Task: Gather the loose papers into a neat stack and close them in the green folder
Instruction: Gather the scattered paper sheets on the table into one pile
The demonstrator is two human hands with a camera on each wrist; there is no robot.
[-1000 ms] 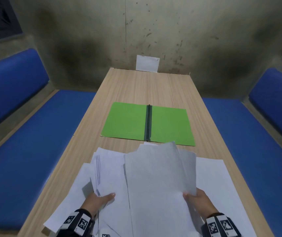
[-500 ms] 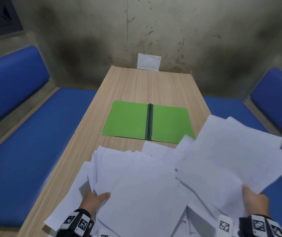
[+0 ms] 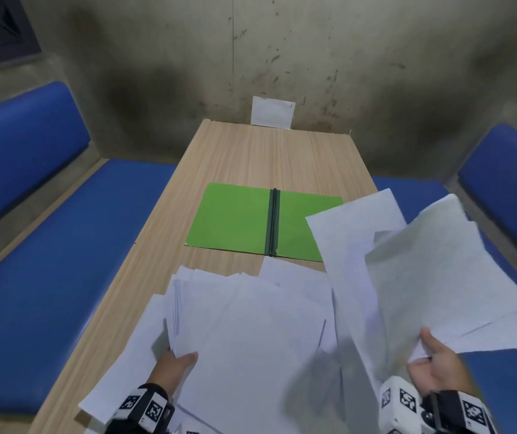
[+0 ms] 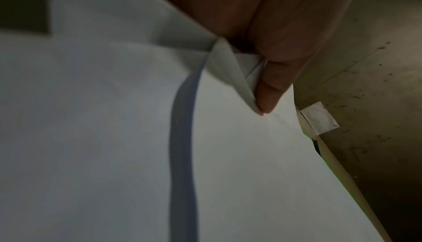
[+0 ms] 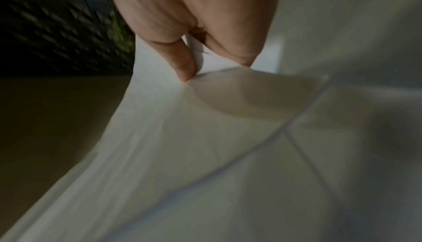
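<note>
Papers (image 3: 251, 333) pinched by left hand (image 3: 172, 368), right hand (image 3: 435, 368) pinching lifted sheets (image 3: 423, 270), seemingly several.

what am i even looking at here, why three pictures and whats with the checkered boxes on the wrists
There is no machine here: a person works with bare hands and wears three cameras. The wide picture comes from a camera on the head, looking down a wooden table between blue benches. The two dim close-ups come from cameras strapped to the wrists, looking along the fingers; the checkered boxes sit at the wrists, where those cameras are worn.

On the table lies a green folder, open flat, and nearer the person a messy spread of white papers. A small white card leans on the wall at the far end.

The left hand pinches the edge of some papers in the spread. The right hand holds a few sheets lifted off to the right, thumb on top.
</note>
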